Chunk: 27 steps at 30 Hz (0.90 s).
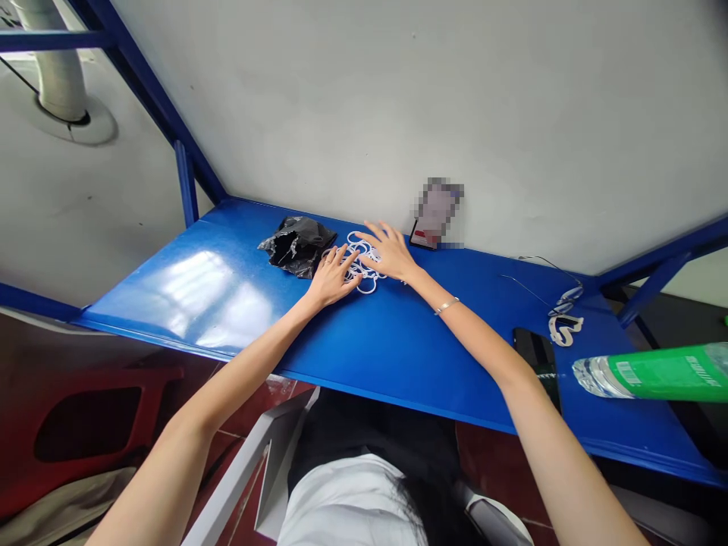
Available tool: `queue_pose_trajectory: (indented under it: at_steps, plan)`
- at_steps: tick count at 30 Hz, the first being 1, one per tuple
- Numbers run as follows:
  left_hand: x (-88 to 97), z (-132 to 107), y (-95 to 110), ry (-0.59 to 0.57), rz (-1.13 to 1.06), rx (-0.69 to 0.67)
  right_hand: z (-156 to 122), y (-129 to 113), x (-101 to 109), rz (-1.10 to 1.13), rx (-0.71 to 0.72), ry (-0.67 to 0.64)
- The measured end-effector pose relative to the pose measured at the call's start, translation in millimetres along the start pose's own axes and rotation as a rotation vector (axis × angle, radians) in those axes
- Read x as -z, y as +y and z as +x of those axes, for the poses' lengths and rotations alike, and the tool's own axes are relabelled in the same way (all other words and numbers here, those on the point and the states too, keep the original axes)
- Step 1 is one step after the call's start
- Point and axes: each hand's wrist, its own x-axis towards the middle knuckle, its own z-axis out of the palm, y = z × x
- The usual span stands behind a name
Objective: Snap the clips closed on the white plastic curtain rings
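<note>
A pile of small white rings (362, 267) lies on the blue table (375, 341) near the back wall. My left hand (334, 277) rests flat on the left side of the pile, fingers spread. My right hand (388, 250) lies flat on the pile's right side, fingers stretched out toward the rings. Both hands touch the rings and hold nothing. A crumpled black plastic bag (298, 244) sits just left of the pile, close to my left hand.
A phone (435, 216) leans against the wall behind the rings. At the right lie a dark phone (538, 356), a green-labelled water bottle (654, 373) on its side, a white clip (564, 329) and thin wires (546, 273). Blue frame struts stand at both ends.
</note>
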Motion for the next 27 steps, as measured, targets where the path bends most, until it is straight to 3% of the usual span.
queue_pose_trajectory:
  at_steps: [4,6,9,14,20,24,27]
  plan:
    - [-0.9,-1,-3,0.025,-0.001,-0.015,35,-11,-18,0.007,-0.053,-0.225]
    - [-2.4,-3,-2,0.021,-0.012,-0.034,33,-11,-23,0.032,-0.077,-0.246]
    - [-8.7,-6,10,0.009,-0.035,-0.088,8,-5,-22,0.045,-0.072,-0.199]
    - [-23.4,-4,61,0.019,-0.085,-0.187,-60,25,1,-0.076,-0.116,-0.103]
    - [-43.7,20,137,-0.056,-0.124,-0.309,-135,71,31,-0.201,-0.231,-0.052]
    - [-62.9,37,181,-0.076,-0.175,-0.383,-166,92,45,-0.262,-0.316,0.005]
    - [-72.8,46,200,-0.065,-0.215,-0.400,-176,103,54,-0.285,-0.394,0.035]
